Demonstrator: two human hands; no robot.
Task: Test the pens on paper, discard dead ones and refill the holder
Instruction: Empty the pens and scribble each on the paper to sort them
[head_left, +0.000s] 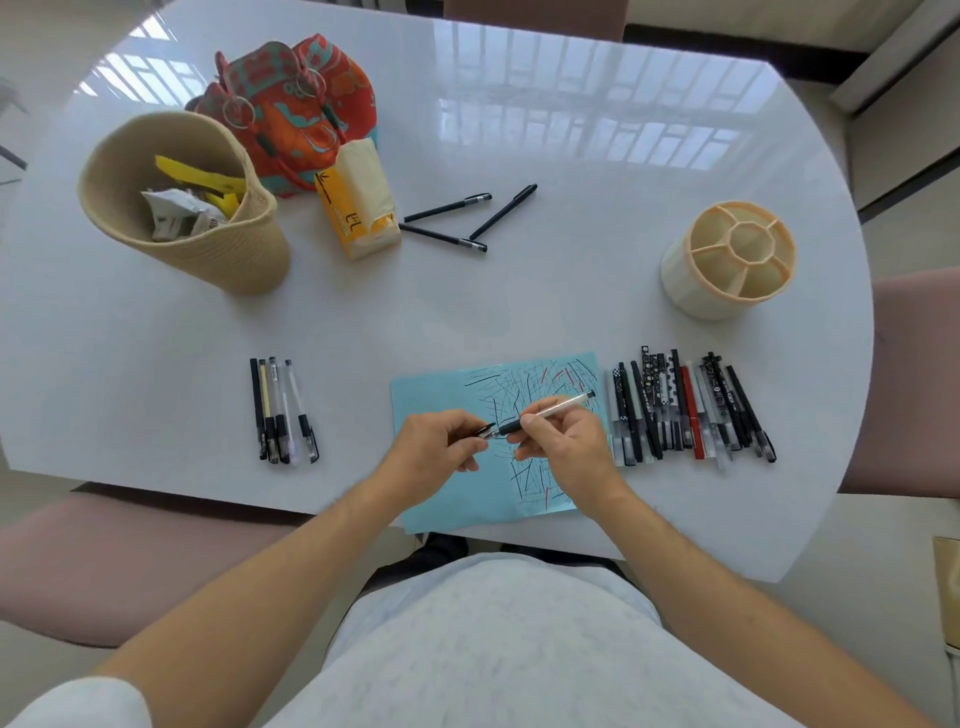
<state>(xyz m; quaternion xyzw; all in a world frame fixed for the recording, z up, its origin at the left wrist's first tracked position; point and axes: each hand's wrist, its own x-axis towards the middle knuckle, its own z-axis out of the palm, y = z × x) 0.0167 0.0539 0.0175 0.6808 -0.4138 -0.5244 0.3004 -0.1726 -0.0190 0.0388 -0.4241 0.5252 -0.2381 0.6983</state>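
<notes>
You hold one pen (550, 414) over the blue paper (452, 499), near the front edge of the white worktop (571, 260); your right hand (563, 447) has its grip closed round the pale barrel, just behind the dark rubber part, and your left hand (434, 447) pinches the small black cap (480, 432) at the tip end; the cap and the tip sit very close, and I cannot tell if they touch; the pen looks light and stiff, so I think a soft pinch is enough; the smooth barrel may slide in your fingers, so the rubber part is likely the best place to hold; the tip is thin and could bend if you push hard; the paper is thin and floppy and full of black and red scribbles, and it may slip on the shiny top when you write, so a finger on it could help; a big row of pens (691, 410) lies just right of the paper, a small row of pens (283, 410) lies well off to the left, and three black pens (467, 218) lie farther back beside a yellow tissue pack (358, 208); the cream holder (730, 260) stands at the back right with nothing showing in its cups; a woven basket (197, 218) with scraps sits at the back left, next to a red patterned bag (296, 109); the worktop is glossy and shows window light; pink chairs (914, 379) stand around it on a pale floor.
</notes>
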